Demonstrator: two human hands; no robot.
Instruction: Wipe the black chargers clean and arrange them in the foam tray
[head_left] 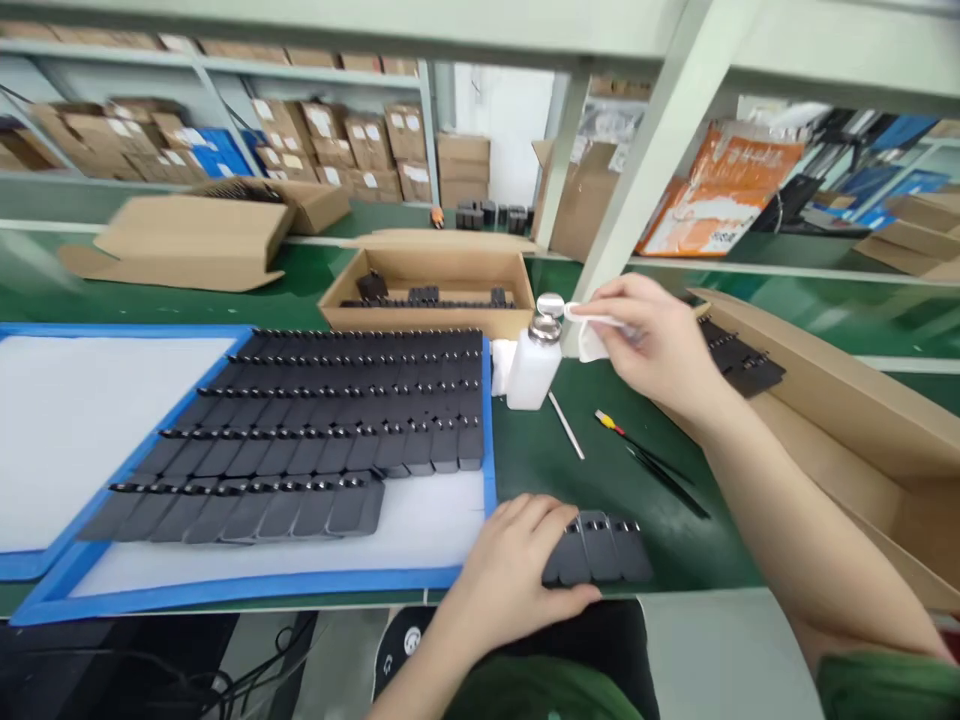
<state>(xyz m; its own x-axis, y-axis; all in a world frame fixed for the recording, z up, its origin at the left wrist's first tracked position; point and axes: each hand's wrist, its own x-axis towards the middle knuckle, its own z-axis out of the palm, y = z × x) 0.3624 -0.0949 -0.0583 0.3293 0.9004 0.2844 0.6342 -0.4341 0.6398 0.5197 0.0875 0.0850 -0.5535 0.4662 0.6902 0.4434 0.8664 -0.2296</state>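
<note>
My right hand (646, 340) pinches a folded white wipe (592, 340) and holds it at the round metal top of a white pump bottle (535, 365). My left hand (517, 570) curls around the left end of a short row of black rectangular blocks (600, 548) at the table's front edge. Its thumb lies along their near side and its fingers along the far side, hiding part of the row. These blocks carry small shiny metal pieces. Many similar black blocks (300, 440) lie in rows on a blue-rimmed white tray (420, 510) to the left.
A second blue-rimmed tray (97, 430) lies at far left. Behind the rows stands a cardboard box (427, 318) with black parts; another open carton (847, 430) is at right. Tweezers (667, 480), a yellow-tipped cable (609, 422) and a white stick (566, 425) lie near the bottle. A post (652, 160) rises behind.
</note>
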